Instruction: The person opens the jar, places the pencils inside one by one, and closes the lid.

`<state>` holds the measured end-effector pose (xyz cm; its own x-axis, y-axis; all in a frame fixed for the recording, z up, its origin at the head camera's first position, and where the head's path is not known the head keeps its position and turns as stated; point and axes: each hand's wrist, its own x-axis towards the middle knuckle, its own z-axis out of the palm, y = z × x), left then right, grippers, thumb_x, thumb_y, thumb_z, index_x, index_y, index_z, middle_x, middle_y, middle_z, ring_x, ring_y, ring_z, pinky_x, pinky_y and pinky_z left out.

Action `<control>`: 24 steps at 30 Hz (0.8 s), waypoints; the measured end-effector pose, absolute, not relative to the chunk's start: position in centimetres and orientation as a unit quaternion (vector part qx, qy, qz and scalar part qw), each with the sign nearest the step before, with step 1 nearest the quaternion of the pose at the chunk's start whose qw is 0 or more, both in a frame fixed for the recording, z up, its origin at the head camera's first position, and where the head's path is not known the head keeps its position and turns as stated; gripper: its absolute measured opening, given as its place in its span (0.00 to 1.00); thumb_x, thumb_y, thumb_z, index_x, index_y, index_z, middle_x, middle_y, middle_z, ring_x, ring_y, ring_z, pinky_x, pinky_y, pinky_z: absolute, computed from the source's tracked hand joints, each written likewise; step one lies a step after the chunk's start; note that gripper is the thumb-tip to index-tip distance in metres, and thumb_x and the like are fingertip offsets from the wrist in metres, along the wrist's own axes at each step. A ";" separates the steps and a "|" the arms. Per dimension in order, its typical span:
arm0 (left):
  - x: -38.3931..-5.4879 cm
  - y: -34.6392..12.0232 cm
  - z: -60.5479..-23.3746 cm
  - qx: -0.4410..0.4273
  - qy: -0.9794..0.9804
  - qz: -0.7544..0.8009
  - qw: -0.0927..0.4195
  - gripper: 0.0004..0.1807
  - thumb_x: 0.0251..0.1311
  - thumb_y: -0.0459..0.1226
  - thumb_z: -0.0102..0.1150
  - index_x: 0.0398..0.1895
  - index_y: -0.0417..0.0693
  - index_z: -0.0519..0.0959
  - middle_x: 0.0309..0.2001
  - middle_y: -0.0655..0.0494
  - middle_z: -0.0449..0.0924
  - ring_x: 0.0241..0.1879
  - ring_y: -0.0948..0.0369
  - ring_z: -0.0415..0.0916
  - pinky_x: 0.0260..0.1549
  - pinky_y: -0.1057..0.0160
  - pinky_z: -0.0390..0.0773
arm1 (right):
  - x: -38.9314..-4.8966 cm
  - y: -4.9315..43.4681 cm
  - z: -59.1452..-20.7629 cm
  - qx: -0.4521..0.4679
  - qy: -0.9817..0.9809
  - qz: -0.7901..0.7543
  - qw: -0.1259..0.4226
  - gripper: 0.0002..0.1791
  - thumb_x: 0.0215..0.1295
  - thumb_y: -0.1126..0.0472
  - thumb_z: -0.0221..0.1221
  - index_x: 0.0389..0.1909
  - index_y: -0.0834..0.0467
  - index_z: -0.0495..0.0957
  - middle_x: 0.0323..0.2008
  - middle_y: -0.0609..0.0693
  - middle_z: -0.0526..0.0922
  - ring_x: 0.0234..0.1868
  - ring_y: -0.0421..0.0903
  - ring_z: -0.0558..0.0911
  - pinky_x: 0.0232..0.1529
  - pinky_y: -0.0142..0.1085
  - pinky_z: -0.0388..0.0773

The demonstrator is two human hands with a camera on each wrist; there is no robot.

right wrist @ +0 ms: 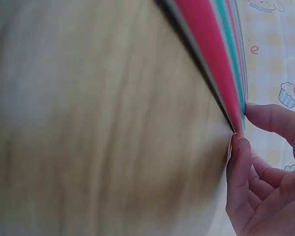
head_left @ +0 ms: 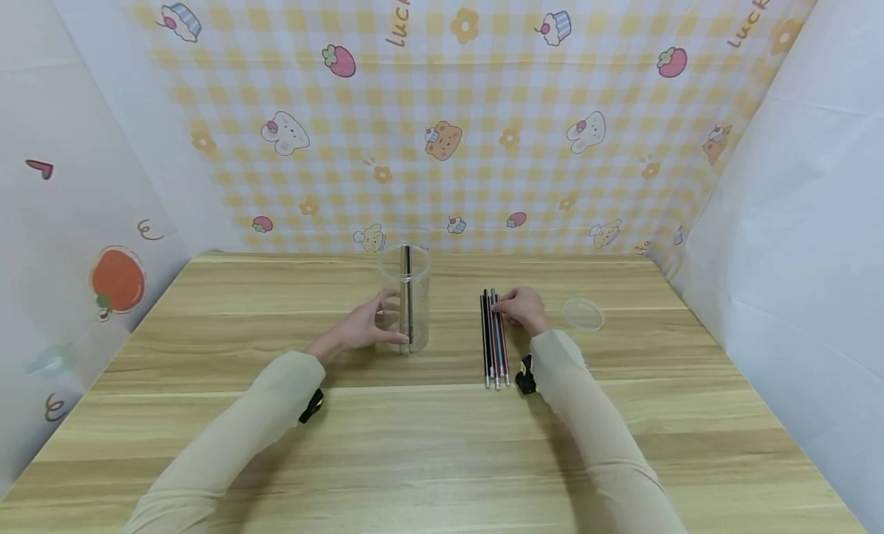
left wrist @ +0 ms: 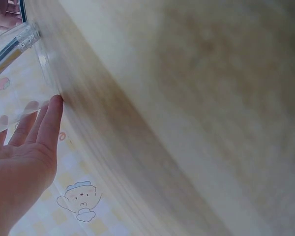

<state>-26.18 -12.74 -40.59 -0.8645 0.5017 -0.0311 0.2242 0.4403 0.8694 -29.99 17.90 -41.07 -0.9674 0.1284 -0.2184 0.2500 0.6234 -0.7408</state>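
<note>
Both cream-sleeved arms reach forward and slant inward, the left arm (head_left: 238, 434) rightward, the right arm (head_left: 601, 426) leftward. The left hand (head_left: 362, 324) forms a loose curve, fingers (left wrist: 49, 120) parted. The right hand (head_left: 523, 308) pinches, thumb (right wrist: 270, 117) opposite forefinger (right wrist: 239, 157), other fingers folded toward the palm.

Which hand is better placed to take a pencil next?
Probably the right hand: it touches the pencils on the table, while the left hand is around the clear cup, farther from them.
</note>
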 end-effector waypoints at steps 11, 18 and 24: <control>-26.2 -12.7 -40.6 0.216 0.842 0.474 0.142 0.48 0.39 0.46 0.69 0.63 0.52 0.53 0.58 0.40 0.62 0.55 0.46 0.61 0.54 0.46 0.58 | -29.8 17.4 -40.8 0.110 0.862 -0.490 0.077 0.13 0.47 0.68 0.62 0.36 0.68 0.78 0.19 0.49 0.76 0.12 0.37 0.66 0.14 0.25 0.64; -26.2 -12.7 -40.6 0.214 0.839 0.478 0.145 0.48 0.39 0.46 0.69 0.63 0.52 0.52 0.58 0.40 0.62 0.56 0.47 0.61 0.55 0.46 0.57 | -29.6 17.2 -41.0 0.103 0.859 -0.495 0.077 0.13 0.50 0.66 0.61 0.38 0.67 0.77 0.26 0.52 0.78 0.18 0.38 0.71 0.17 0.25 0.69; -26.1 -12.7 -40.5 0.220 0.840 0.475 0.139 0.47 0.40 0.45 0.69 0.63 0.50 0.52 0.58 0.39 0.62 0.55 0.45 0.61 0.54 0.45 0.58 | -30.1 17.8 -41.5 0.097 0.849 -0.511 0.091 0.15 0.51 0.64 0.61 0.40 0.66 0.75 0.30 0.56 0.79 0.24 0.43 0.76 0.24 0.30 0.75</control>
<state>-26.07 -12.72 -40.47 -0.8640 0.5029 -0.0245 0.2379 0.4507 0.8604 -30.07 17.75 -41.47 -0.9647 0.0709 -0.2536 0.2573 0.4591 -0.8503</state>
